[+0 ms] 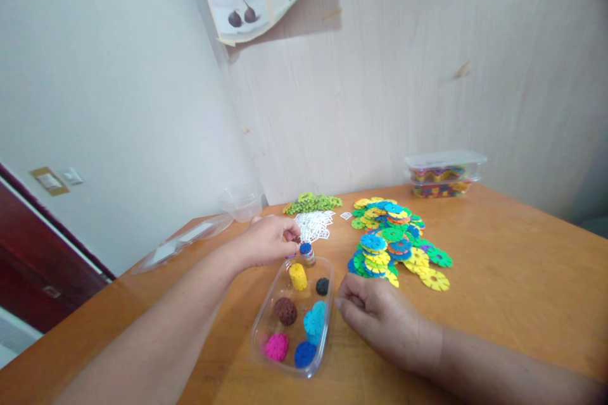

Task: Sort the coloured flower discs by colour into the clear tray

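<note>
My left hand (273, 240) reaches past the far end of a clear plastic tub (256, 335). Its thumb and fingers are pinched together beside a short stack of small discs with a blue top (306, 249); what they hold is too small to tell. In the tub stand stacks of notched discs: yellow (298, 277), black (322, 286), brown (285, 311), light blue (314, 324), pink (277, 347) and dark blue (304, 354). My right hand (380, 319) rests on the table at the tub's right side, fingers curled under and hidden.
Large notched discs (387, 234) in several colours lie heaped on the right. White flat pieces (314, 225) and a green pile (313, 204) lie beyond the tub. Lidded boxes (444, 174) stand at the back right, a clear container (242, 204) and lid (185, 240) at the left.
</note>
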`<state>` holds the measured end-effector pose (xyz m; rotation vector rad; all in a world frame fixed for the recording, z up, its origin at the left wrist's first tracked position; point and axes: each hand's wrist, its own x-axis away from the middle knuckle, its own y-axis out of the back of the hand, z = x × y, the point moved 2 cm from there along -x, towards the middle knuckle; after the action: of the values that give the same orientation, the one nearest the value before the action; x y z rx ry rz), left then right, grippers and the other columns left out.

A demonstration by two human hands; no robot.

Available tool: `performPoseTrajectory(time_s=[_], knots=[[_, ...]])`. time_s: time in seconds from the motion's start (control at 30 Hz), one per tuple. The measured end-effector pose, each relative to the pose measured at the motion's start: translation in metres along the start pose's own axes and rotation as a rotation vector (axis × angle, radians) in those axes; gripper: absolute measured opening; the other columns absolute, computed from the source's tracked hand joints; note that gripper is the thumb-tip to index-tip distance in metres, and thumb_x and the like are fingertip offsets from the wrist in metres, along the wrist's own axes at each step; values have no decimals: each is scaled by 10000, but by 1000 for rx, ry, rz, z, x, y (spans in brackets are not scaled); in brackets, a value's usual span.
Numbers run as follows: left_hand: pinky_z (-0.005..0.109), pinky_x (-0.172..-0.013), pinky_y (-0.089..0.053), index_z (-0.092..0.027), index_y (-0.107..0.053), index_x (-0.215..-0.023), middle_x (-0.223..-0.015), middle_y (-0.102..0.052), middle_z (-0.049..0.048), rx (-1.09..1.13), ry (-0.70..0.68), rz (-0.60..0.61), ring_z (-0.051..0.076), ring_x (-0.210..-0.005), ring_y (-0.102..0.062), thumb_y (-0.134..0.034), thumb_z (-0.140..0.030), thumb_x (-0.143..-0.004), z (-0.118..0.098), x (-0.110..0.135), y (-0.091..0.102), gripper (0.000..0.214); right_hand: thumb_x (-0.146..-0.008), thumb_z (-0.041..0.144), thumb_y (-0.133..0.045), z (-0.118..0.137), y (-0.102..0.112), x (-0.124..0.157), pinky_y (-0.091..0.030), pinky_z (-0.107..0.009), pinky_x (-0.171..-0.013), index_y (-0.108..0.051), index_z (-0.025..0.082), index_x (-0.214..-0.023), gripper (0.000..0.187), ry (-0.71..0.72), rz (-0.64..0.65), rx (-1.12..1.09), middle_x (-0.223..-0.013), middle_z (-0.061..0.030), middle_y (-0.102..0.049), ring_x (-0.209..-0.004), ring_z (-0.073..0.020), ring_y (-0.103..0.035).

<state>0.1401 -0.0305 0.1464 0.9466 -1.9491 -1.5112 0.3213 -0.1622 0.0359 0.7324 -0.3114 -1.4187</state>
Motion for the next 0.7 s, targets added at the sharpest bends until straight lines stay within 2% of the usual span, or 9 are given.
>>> performPoseTrajectory(time_s=[0.07, 0.17, 0.33, 0.47, 0.7], knots=[[275, -777, -435, -218, -684, -981, -933, -706, 22, -19, -28, -36, 187, -902, -622, -606, -323, -751, -6, 16, 4, 265, -875, 274, -465, 0, 0, 0, -370, -239, -557, -562, 206, -766, 161, -2, 7, -4, -702, 5, -633, -629, -129, -546], [291, -826, -413, -242, -683, -944, -944, -696, 0, -42, -90, -18, 177, -917, -600, -590, -303, -777, -13, 41, 3, 201, -872, 273, -469, -1, 0, -1, -366, -240, -550, -561, 207, -769, 154, -11, 13, -5, -698, 6, -630, -623, -130, -544], [327, -871, -387, -248, -657, -911, -932, -665, -2, -61, -107, -5, 194, -943, -557, -611, -300, -775, -12, 70, -4, 152, -879, 286, -467, -2, -1, -1, -370, -247, -556, -557, 204, -759, 172, -6, 9, 12, -689, 4, -621, -626, -133, -543], [334, -897, -369, -250, -645, -895, -944, -646, -3, -61, -155, 37, 202, -995, -527, -622, -266, -760, -12, 80, -9, 138, -882, 297, -469, -2, -1, -1, -373, -250, -559, -549, 200, -754, 180, -5, 12, 8, -686, 4, -614, -624, -134, -537], [357, -978, -347, -268, -671, -858, -1106, -593, 13, -44, -176, 53, 241, -1155, -443, -655, -192, -677, -10, 84, -21, 197, -884, 281, -456, -1, 0, -1, -367, -249, -547, -545, 195, -750, 182, -2, 10, -1, -666, 6, -590, -607, -131, -518]])
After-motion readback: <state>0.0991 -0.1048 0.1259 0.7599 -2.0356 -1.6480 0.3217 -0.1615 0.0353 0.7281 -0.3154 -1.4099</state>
